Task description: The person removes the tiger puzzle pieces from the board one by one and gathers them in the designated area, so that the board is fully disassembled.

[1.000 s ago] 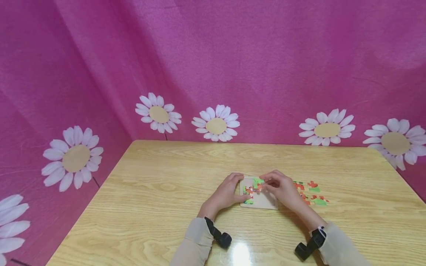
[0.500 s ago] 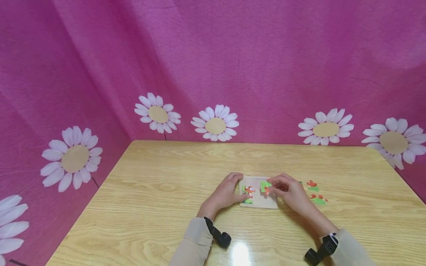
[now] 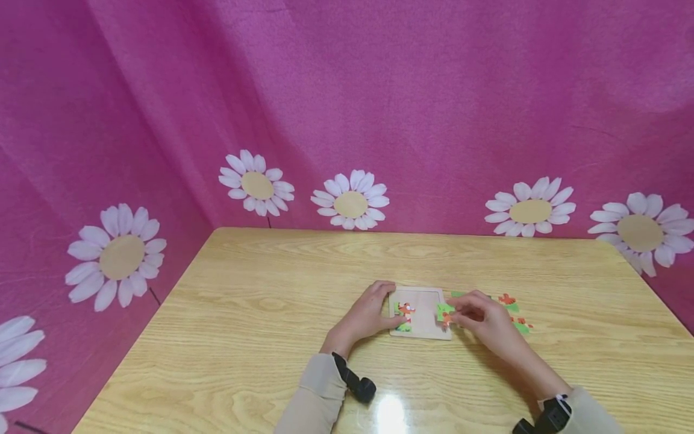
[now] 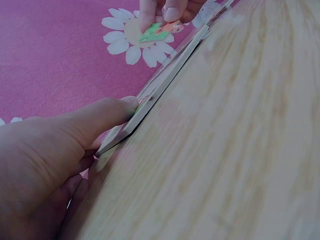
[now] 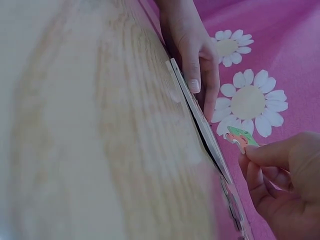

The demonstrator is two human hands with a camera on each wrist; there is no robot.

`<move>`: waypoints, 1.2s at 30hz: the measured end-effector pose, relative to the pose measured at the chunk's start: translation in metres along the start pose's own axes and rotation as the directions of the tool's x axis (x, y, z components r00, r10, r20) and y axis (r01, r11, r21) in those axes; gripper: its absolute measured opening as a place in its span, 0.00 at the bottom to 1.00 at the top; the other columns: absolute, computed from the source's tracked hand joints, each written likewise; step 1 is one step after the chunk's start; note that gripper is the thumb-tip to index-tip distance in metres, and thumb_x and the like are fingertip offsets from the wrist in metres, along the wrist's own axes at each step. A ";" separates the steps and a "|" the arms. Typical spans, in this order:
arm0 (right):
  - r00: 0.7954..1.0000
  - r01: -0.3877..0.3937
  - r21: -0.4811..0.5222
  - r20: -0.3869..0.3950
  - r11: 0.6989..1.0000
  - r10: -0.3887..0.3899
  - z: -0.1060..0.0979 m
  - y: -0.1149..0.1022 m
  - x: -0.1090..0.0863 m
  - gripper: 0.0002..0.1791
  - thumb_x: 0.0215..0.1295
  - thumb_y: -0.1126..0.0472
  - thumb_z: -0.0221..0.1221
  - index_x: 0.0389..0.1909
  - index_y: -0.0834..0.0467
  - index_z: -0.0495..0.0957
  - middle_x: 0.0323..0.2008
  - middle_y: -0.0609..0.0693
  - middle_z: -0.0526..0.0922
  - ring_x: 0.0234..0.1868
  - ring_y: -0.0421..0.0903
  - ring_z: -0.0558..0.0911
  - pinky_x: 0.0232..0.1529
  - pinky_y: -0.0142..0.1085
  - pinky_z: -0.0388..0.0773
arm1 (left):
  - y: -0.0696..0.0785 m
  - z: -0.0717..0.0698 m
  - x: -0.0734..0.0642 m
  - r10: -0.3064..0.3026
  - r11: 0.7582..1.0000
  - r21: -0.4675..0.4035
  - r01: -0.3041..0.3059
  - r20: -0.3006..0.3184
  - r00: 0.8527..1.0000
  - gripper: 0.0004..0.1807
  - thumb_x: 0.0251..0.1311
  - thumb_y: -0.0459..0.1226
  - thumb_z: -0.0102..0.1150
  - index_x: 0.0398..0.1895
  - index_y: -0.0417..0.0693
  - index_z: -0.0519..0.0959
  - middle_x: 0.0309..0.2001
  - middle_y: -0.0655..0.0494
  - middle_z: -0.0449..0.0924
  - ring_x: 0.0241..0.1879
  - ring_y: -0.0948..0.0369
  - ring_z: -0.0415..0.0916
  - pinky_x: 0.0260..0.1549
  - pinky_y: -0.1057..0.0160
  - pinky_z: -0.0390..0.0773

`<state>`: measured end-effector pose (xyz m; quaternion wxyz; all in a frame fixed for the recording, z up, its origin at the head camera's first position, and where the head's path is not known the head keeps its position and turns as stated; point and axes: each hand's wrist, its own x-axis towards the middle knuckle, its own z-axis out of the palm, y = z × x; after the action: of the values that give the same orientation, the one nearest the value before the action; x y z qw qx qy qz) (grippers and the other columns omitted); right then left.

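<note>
A shallow wooden puzzle tray (image 3: pixel 425 325) lies on the table, a few orange, white and green pieces (image 3: pixel 403 313) fitted along its left side. My left hand (image 3: pixel 365 316) grips the tray's left edge; in the left wrist view its thumb (image 4: pixel 112 110) presses on top and the fingers are partly hidden beside the edge. Between thumb and fingertips my right hand (image 3: pixel 490 319) pinches a green and orange puzzle piece (image 3: pixel 443 312), overlapping the tray's right rim in the head view. The right wrist view shows this puzzle piece (image 5: pixel 241 137) held in the air above the tray.
Several loose puzzle pieces (image 3: pixel 507 299) lie right of the tray, partly hidden behind the right hand. Wood-grained table (image 3: pixel 271 289) surrounds the tray. A pink curtain (image 3: pixel 423 120) with white flowers stands behind the table and along its left side.
The right hand has moved right with the pinched puzzle piece, from the tray's upper middle to its right rim. The left hand stays at the tray's left edge.
</note>
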<state>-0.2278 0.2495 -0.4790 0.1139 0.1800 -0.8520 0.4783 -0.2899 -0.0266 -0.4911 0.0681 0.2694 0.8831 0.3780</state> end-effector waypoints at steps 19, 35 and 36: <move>0.994 0.096 -0.058 -0.041 0.994 -0.098 -0.013 0.010 -0.025 0.16 0.58 0.85 0.71 0.45 0.70 0.88 0.41 0.56 0.86 0.38 0.30 0.81 0.37 0.21 0.82 | 0.001 0.000 -0.001 0.009 1.000 -0.007 -0.009 -0.006 1.000 0.39 0.67 0.39 0.77 0.76 0.32 0.71 0.75 0.42 0.69 0.76 0.47 0.66 0.78 0.55 0.65; 0.987 0.146 -0.086 -0.047 0.985 -0.150 -0.022 0.017 -0.039 0.19 0.52 0.87 0.72 0.43 0.68 0.87 0.38 0.52 0.85 0.36 0.30 0.82 0.37 0.19 0.80 | 0.001 -0.001 -0.001 0.007 1.000 -0.011 -0.008 -0.005 1.000 0.40 0.68 0.40 0.76 0.77 0.33 0.70 0.76 0.42 0.69 0.77 0.46 0.66 0.79 0.54 0.63; 0.988 0.146 -0.085 -0.045 0.986 -0.150 -0.022 0.017 -0.039 0.19 0.52 0.87 0.72 0.43 0.68 0.87 0.38 0.52 0.85 0.36 0.30 0.82 0.36 0.19 0.80 | 0.001 -0.001 -0.001 0.008 1.000 -0.012 -0.008 -0.005 1.000 0.40 0.68 0.39 0.76 0.77 0.33 0.70 0.76 0.42 0.69 0.77 0.46 0.66 0.79 0.55 0.63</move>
<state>-0.1993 0.2840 -0.4957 0.1782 0.2256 -0.8518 0.4379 -0.2885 -0.0271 -0.4899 0.0660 0.2718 0.8799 0.3842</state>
